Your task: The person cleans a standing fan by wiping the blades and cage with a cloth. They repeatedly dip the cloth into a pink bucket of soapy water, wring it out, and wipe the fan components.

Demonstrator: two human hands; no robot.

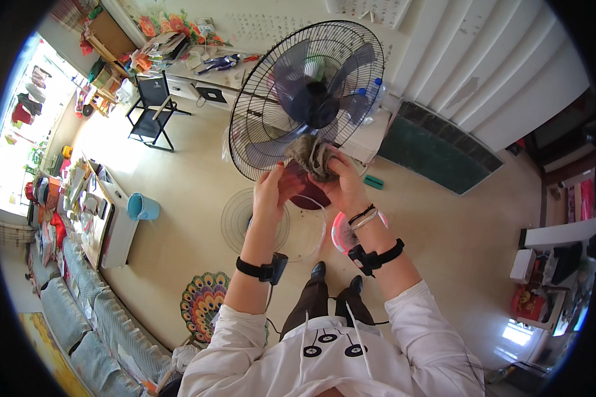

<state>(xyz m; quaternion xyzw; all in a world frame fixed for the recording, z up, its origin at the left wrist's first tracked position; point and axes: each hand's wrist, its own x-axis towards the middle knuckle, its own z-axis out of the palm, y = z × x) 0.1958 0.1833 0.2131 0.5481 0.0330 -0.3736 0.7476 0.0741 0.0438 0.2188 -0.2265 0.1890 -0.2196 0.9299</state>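
A large electric fan (318, 106) with a black wire guard and dark translucent blades stands before me. My right hand (341, 179) grips a crumpled grey-brown cloth (309, 156) just below the fan's hub. To its left, my left hand (274, 191) is raised with its fingers apart, near the lower edge of the guard; no object shows in it. Below my hands, a round wire fan guard (232, 218) lies on the floor. A pink-rimmed basin (338, 233) stands partly hidden behind my right forearm.
A green chalkboard (434, 149) leans at the right by white folded panels. A blue bucket (143, 207) stands beside a cluttered table (116, 233) on the left. Farther back is a black folding chair (154, 106). A peacock-pattern mat (203, 302) lies near the sofa (99, 327).
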